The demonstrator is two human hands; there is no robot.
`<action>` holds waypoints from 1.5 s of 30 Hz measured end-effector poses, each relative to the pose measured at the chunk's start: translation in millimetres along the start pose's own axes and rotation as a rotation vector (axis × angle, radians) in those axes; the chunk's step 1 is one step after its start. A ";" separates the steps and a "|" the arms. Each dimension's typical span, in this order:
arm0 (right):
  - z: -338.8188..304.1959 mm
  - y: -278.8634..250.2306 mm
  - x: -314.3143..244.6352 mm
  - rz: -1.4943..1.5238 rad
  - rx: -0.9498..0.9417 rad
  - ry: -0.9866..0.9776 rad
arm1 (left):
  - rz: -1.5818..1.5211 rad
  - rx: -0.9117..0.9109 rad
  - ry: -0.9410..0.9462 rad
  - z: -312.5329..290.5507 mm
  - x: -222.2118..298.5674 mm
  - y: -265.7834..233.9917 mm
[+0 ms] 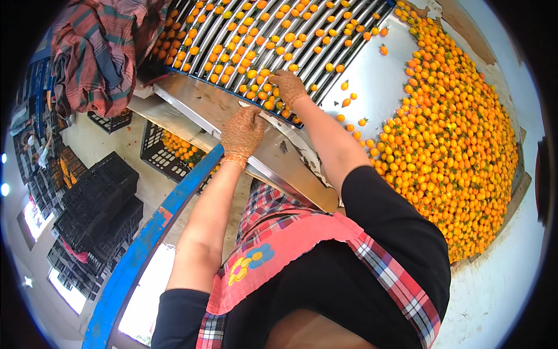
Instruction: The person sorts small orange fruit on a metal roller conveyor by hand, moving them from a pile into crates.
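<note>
Both my hands wear thin brown-patterned gloves. My right hand [289, 88] is over the near part of a metal roller conveyor [317, 61], among small round orange fruits [232, 60]. Its fingers are bent down and drawn together, and anything between them is hidden. Lower and to the left, my left hand [242, 135] is above the metal ledge [200, 102] along the conveyor's near edge. That hand is curled closed with its back toward me, so its inside does not show. More of the fruits lie in rows between the rollers.
A big heap of the same fruits [447, 139] fills the right side, beside a pale metal sheet [372, 72]. A blue bar [154, 238] slants past my left forearm. Below the ledge stands a black crate [160, 152] with fruit. Stacked black crates [99, 192] and plaid cloth [96, 55] are at left.
</note>
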State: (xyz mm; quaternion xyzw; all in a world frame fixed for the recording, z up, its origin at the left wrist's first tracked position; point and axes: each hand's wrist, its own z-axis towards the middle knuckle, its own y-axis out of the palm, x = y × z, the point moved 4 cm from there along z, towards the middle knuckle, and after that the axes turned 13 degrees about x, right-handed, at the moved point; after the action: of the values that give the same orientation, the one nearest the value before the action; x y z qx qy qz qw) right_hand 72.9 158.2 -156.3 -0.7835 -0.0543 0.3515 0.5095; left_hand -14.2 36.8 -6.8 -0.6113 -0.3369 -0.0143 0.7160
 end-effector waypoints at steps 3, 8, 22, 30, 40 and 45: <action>20.1 8.3 -3.9 -0.063 -0.101 -0.153 | -0.009 0.013 0.011 -1.5 2.7 -0.9; 19.3 11.6 26.0 0.758 -0.008 0.405 | 0.006 -0.022 0.009 0.5 -0.3 1.3; -69.3 -21.9 -16.7 1.915 -0.782 0.346 | -0.107 -0.013 0.004 6.3 6.7 1.5; -80.1 -43.3 -43.7 1.894 -0.800 0.511 | -0.083 -0.051 0.018 5.2 3.2 0.5; -88.3 -34.0 -49.3 1.785 -0.810 0.522 | -0.035 0.033 0.100 3.3 0.5 1.7; -90.9 -21.7 -45.2 1.687 -0.602 0.335 | -0.035 -0.072 0.052 4.5 5.3 1.1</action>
State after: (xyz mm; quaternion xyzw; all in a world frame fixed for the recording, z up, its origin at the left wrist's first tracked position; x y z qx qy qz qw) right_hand 100.1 79.3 -94.5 -0.7038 0.5222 0.4604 -0.1414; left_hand -11.7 43.1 -5.0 -0.6302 -0.3279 -0.0549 0.7016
